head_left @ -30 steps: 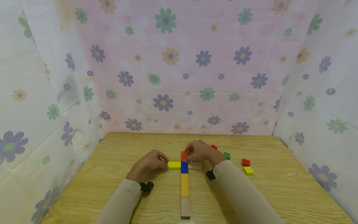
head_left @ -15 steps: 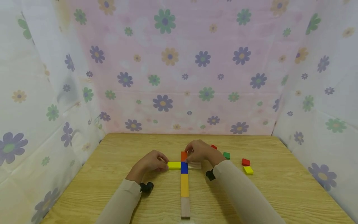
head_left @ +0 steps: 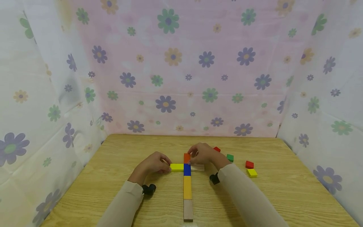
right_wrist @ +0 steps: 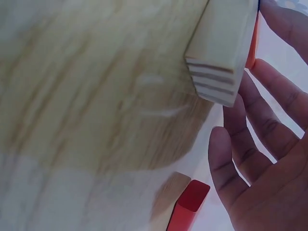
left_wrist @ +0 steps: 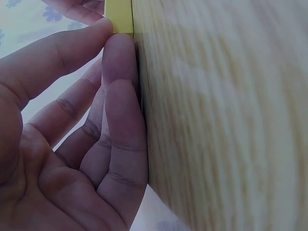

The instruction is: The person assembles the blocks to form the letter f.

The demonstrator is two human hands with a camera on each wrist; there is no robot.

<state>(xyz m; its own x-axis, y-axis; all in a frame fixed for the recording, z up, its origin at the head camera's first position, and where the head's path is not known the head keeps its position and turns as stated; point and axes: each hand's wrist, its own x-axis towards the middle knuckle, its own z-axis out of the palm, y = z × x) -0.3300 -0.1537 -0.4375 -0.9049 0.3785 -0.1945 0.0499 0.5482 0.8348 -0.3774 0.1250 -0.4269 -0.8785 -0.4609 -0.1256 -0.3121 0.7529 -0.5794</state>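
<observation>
Almost nothing has moved since the earlier frames: both hands hold the same stations and the blocks lie as they did.

We see the left hand [head_left: 151, 166] at 9 o'clock of the block line, its fingers [left_wrist: 122, 72] curled close and pinching the outer end of the yellow block [head_left: 177, 167]. That block lies flat on the tabletop [head_left: 113, 189], crosswise, with its inner end against the blue block [head_left: 187, 169]. We judge the pinch serves to keep it butted square.

We see the right hand [head_left: 203, 153] at 3 o'clock, its fingers loosely curved over the orange block [head_left: 186, 158] and the natural wood block [head_left: 197, 168]; whether they pinch or only touch, we cannot tell. The wood block mirrors the yellow one, forming a cross arm.

From the blue block toward 6 o'clock run a long yellow-orange block [head_left: 187, 187] and a brown block [head_left: 188, 210], end to end.

Spare pieces lie well apart at 3 o'clock: a green block [head_left: 230, 157], a small red block [head_left: 216, 149] partly hidden by the right hand, a second red block [head_left: 249, 164] and a yellow square [head_left: 251, 172]. Nothing stands between the hands and the cross. Flowered curtains [head_left: 181, 69] enclose the tabletop.
</observation>
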